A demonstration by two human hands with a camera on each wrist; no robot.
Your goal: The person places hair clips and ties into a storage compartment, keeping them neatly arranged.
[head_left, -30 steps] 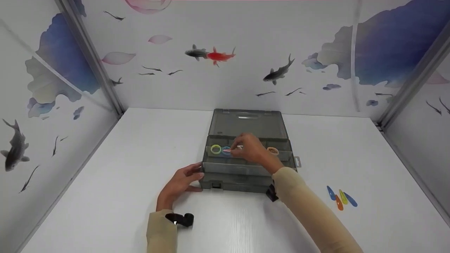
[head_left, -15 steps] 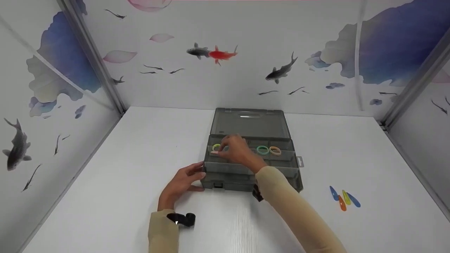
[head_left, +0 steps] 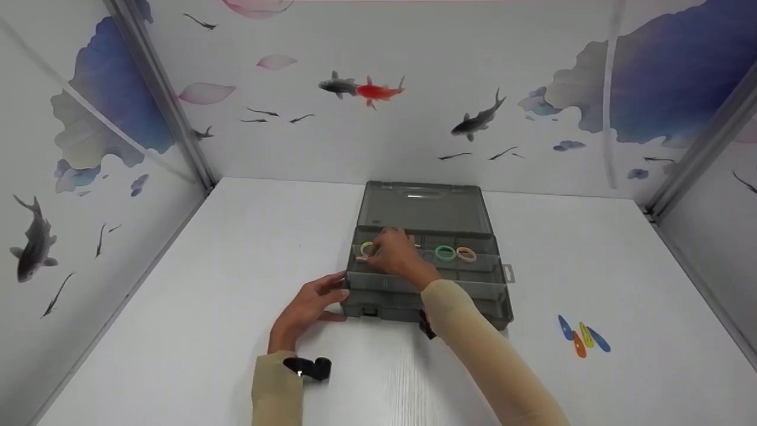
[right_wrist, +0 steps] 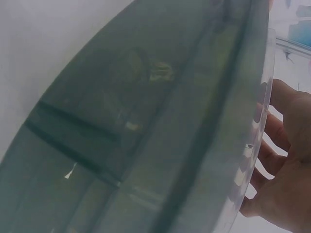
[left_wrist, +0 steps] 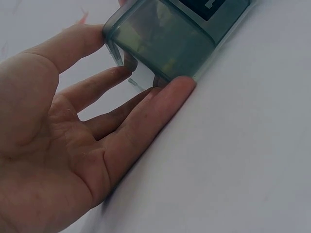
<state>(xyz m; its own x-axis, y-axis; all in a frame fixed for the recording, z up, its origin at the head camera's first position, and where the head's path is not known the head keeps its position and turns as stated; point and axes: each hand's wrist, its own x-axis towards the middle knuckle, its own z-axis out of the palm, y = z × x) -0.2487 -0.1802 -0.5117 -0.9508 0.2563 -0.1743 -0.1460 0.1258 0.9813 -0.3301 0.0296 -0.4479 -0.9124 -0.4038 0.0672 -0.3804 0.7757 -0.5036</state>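
Observation:
A smoky see-through compartment box (head_left: 384, 305) stands with its lid (head_left: 426, 207) raised at the back. My left hand (head_left: 307, 305) touches its front left corner; in the left wrist view the fingers (left_wrist: 141, 131) reach out along the corner. Over the left compartments, my right hand (head_left: 395, 251) pinches a small pale pink hair clip (head_left: 362, 258), mostly hidden by the fingers. Beside it a yellow hair tie (head_left: 365, 249) shows partly. A teal hair tie (head_left: 445, 253) and a peach one (head_left: 466, 255) lie in compartments farther right.
On the white table (head_left: 591, 266) to the right of the box lie several hair clips: an orange one (head_left: 579, 344), a yellow one (head_left: 586, 335) and blue ones. A hang tab (head_left: 509, 273) sticks out from the box's right side. Printed panels (head_left: 355, 136) enclose the table.
My right hand has moved left across the compartments with the pink clip, uncovering the teal hair tie. In the last half second it has barely moved. The left hand stays at the corner.

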